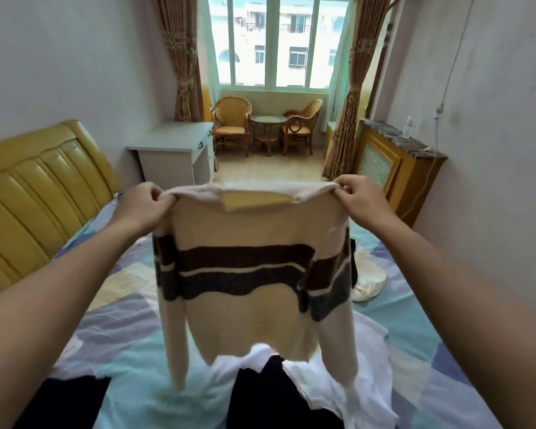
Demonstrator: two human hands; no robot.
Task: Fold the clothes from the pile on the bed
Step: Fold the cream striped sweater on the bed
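Left hand: fingers curled, pinching sweater shoulder | right hand: fingers curled, pinching opposite shoulder

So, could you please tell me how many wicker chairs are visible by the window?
2: one wicker chair stands left of the small round table, the other chair stands right of it. Nothing suggests a third, though the curtains could hide one.

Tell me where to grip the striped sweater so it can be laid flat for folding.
Keep hold at the two shoulder corners, from above, as the left hand and right hand pinch them now. The striped sweater hangs straight from that top edge, sleeves dangling at each side, so it should probably lower flat onto the bed.
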